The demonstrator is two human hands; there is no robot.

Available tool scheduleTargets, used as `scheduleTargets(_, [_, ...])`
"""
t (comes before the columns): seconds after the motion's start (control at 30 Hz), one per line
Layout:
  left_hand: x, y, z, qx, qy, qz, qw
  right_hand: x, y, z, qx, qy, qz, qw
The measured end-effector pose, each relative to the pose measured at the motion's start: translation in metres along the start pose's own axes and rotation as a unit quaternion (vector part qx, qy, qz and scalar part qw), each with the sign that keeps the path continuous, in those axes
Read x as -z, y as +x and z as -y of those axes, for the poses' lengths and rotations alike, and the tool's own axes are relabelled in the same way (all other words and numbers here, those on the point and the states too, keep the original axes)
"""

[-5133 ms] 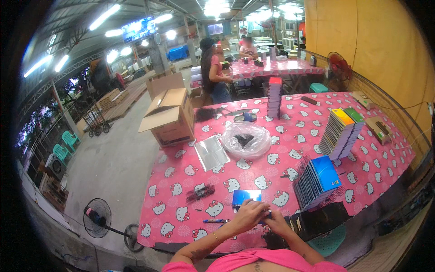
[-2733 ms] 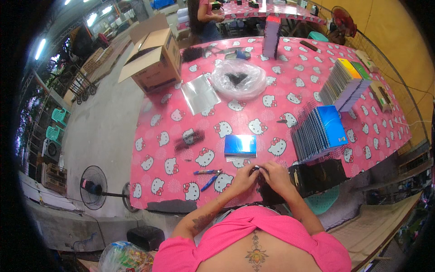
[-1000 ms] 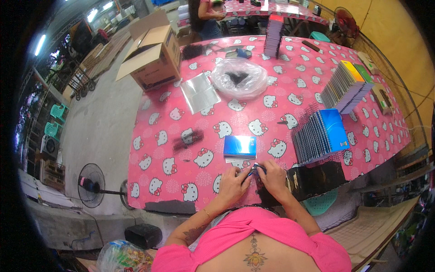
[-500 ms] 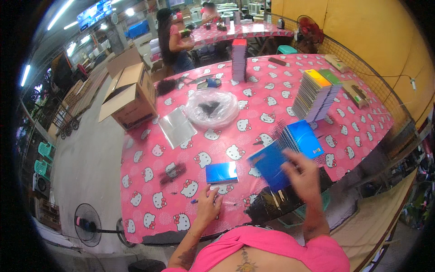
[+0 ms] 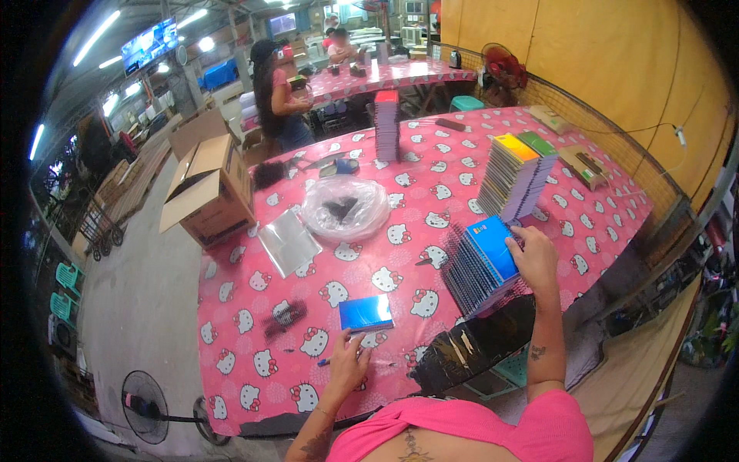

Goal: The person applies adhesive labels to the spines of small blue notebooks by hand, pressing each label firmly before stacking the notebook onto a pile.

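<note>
On the pink patterned table stands a stack of blue spiral notebooks [image 5: 477, 277] with dark wire bindings. My right hand [image 5: 536, 258] grips the right edge of the top blue notebook [image 5: 491, 245], thumb and fingers closed on it. Nearer the middle, another blue notebook [image 5: 366, 313] lies flat, pale page edges along its near side. My left hand [image 5: 349, 362] rests at its near edge with fingers apart, fingertips touching or almost touching it. A blue pen [image 5: 324, 362] pokes out left of that hand; whether the hand touches it is hidden.
Taller notebook stacks with yellow and green covers [image 5: 514, 173] and a red-topped stack [image 5: 387, 127] stand farther back. A clear plastic bag [image 5: 345, 208], plastic sleeves [image 5: 289, 242] and an open cardboard box [image 5: 212, 189] are at left. A person [image 5: 281, 96] stands beyond the table.
My right hand has brought the blue notebook from above the table's near edge up and right onto the blue stack. My left hand stays by the flat notebook. The view has shifted slightly.
</note>
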State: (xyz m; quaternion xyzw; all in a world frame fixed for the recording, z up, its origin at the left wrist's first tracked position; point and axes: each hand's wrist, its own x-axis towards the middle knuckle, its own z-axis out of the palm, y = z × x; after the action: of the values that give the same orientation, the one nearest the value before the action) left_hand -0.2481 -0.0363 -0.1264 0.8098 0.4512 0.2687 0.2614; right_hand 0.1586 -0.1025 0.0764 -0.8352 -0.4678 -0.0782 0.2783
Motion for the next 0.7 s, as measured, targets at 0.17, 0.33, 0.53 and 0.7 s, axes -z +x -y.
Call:
scheduleTargets(0.17, [-0.002,0.001,0.000,-0.004,0.007,-0.009,1.000,-0.010,-0.023,0.022,0.141,0.001,-0.128,0.982])
scheduleTargets(0.33, [-0.001,0.010,-0.006,-0.072,0.084,-0.052,0.993,-0.044,-0.054,0.020,0.198,-0.020,-0.155,0.968])
scheduleTargets(0.53, [-0.007,0.038,0.003,-0.168,0.198,-0.075,0.963,-0.067,-0.052,0.014,0.189,0.014,-0.194,0.962])
scheduleTargets(0.7, [-0.021,0.050,0.043,-0.236,0.220,-0.065,0.944,-0.063,-0.052,0.023,0.196,0.013,-0.220,0.955])
